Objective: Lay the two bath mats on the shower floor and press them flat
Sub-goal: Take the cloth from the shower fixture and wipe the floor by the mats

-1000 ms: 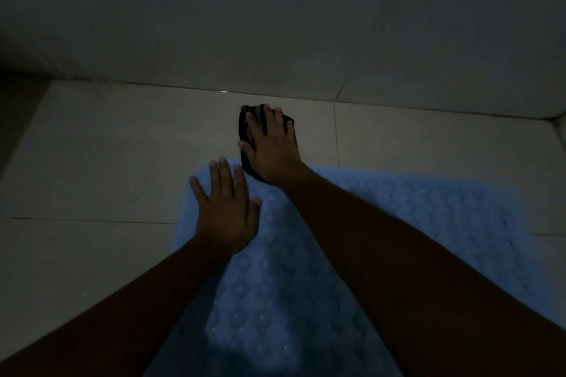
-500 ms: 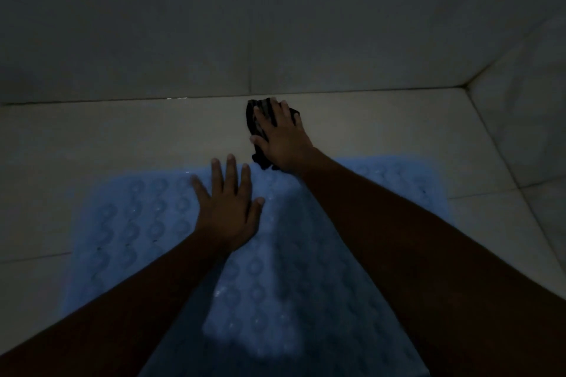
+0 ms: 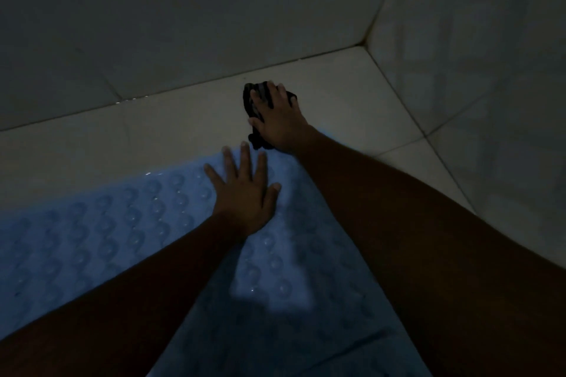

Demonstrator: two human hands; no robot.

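Note:
A pale blue bath mat [image 3: 128, 232] with rows of round bumps lies on the tiled shower floor [image 3: 92, 147], running from the left edge to under my arms. My left hand [image 3: 245, 193] presses flat on the mat near its far edge, fingers spread and straight. My right hand [image 3: 277, 119] lies on a dark crumpled cloth [image 3: 252, 101] on the floor just beyond the mat; its fingers are spread over the cloth. Only one mat shows.
The back wall [image 3: 183, 24] meets the floor just beyond the cloth. A side wall [image 3: 490, 70] rises at the right, forming a corner at the upper right. The light is dim.
The view has swung right, so the corner and side wall now show more. Both hands stay where they were, the left on the mat and the right on the dark cloth.

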